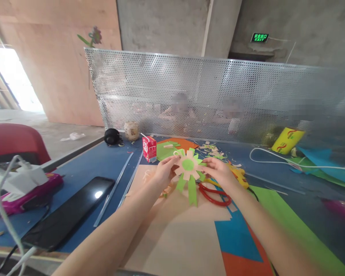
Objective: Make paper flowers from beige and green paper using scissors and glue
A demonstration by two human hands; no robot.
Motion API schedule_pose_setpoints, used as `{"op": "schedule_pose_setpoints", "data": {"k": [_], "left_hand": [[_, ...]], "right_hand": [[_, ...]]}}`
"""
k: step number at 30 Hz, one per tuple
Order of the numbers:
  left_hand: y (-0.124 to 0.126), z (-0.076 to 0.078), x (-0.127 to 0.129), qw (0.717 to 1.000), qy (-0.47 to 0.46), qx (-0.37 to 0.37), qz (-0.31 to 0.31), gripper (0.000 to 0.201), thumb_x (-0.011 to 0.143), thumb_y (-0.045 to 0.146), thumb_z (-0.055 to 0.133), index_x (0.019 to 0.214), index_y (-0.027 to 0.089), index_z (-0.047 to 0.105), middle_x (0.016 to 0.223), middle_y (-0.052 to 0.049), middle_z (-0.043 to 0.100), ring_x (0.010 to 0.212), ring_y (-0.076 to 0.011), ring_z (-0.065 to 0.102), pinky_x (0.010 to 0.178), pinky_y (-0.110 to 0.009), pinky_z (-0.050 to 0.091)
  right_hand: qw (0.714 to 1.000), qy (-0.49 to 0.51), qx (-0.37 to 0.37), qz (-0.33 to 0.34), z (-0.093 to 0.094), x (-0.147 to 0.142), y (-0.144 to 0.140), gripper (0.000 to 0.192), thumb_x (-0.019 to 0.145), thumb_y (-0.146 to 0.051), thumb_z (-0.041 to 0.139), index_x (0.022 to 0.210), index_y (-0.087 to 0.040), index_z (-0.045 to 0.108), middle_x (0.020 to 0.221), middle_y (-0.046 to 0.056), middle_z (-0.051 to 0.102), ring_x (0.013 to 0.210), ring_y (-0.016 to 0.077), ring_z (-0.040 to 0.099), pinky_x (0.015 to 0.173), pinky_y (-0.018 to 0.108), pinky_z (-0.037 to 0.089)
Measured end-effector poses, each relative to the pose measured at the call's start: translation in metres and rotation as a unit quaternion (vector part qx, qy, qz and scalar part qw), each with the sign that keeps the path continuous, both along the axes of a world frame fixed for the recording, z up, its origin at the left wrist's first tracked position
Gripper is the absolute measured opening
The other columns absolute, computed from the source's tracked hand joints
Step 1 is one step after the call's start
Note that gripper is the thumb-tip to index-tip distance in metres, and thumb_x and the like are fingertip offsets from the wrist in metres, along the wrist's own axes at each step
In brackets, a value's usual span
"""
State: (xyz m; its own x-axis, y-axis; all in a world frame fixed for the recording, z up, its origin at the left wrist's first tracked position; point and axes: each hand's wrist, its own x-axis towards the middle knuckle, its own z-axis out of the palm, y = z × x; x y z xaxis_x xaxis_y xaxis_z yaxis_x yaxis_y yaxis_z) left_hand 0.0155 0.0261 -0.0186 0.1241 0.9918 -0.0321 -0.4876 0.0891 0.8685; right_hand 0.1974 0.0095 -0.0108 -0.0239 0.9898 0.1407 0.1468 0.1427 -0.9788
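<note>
I hold one paper flower [188,168] up over the middle of the desk [83,172], between my two hands. My left hand [164,172] pinches its left edge, thumb in front and fingers behind; my right hand [218,171] pinches the right edge the same way. The flower has tan petals fanned round a green round centre, with green strips hanging below it.

To do this well, I judge I should keep both pinches light and out at the petal tips, so the paper does not crease, and keep the face turned toward me so I can see that the centre sits in the middle and the petals lie evenly.

Counting what lies about: one pair of red scissors [214,194] just beneath the flower, one red and white carton [149,148] to the far left of it, one dark phone [69,212] on the near left, one yellow packet [287,140] far right by the perforated screen [218,96]. Coloured paper sheets lie under my arms: tan, blue, orange and green. The small scraps far off are too many and too blurred to count.
</note>
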Motion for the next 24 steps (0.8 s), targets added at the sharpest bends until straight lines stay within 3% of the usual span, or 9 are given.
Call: {"op": "schedule_pose_setpoints", "data": {"k": [8,13,17,21,24], "left_hand": [[0.003,-0.003,-0.001,0.999,-0.016,-0.015,0.037,0.026,0.052,0.029,0.074,0.068,0.016,0.058,0.066,0.001,0.057,0.055,-0.0072,0.054,0.053,-0.02,0.041],[0.004,-0.002,-0.003,0.998,-0.009,-0.016,0.063,0.025,0.052,0.029,0.072,0.069,0.016,0.059,0.074,-0.002,0.061,0.065,-0.0105,0.057,0.056,-0.021,0.041],[0.004,0.001,-0.004,0.989,0.084,0.034,0.12,0.02,0.058,0.031,0.066,0.069,0.016,0.06,0.077,-0.006,0.064,0.07,-0.0151,0.06,0.057,-0.023,0.042],[0.005,0.005,-0.005,0.968,0.159,0.089,0.174,0.012,0.06,0.026,0.062,0.065,0.016,0.06,0.071,-0.006,0.063,0.068,-0.0155,0.058,0.052,-0.021,0.039],[0.011,0.008,-0.01,0.961,0.161,0.103,0.198,0.013,0.061,0.028,0.059,0.064,0.017,0.057,0.07,-0.004,0.062,0.065,-0.0142,0.057,0.05,-0.02,0.039]], "right_hand": [[0.995,0.094,-0.035,-0.005,0.005,0.002,-0.002,0.027,0.056,-0.024,0.067,0.078,-0.019,0.052,0.071,-0.002,0.059,0.058,0.0107,0.055,0.049,0.021,0.04],[0.993,0.114,-0.023,0.034,0.002,0.005,-0.002,0.02,0.059,-0.021,0.064,0.076,-0.019,0.053,0.063,-0.004,0.056,0.057,0.0105,0.053,0.052,0.022,0.039],[0.995,0.086,-0.025,0.046,0.002,0.006,-0.002,0.016,0.061,-0.021,0.06,0.076,-0.02,0.053,0.061,-0.005,0.055,0.056,0.0108,0.053,0.052,0.022,0.039],[0.99,-0.04,-0.038,0.126,0.005,0.004,-0.006,0.013,0.066,-0.023,0.054,0.079,-0.02,0.052,0.074,0.0,0.06,0.068,0.015,0.058,0.063,0.027,0.044],[0.965,-0.248,0.065,0.06,0.005,0.008,-0.007,0.013,0.069,-0.021,0.05,0.082,-0.02,0.053,0.082,0.003,0.061,0.079,0.0173,0.057,0.07,0.03,0.043]]}}
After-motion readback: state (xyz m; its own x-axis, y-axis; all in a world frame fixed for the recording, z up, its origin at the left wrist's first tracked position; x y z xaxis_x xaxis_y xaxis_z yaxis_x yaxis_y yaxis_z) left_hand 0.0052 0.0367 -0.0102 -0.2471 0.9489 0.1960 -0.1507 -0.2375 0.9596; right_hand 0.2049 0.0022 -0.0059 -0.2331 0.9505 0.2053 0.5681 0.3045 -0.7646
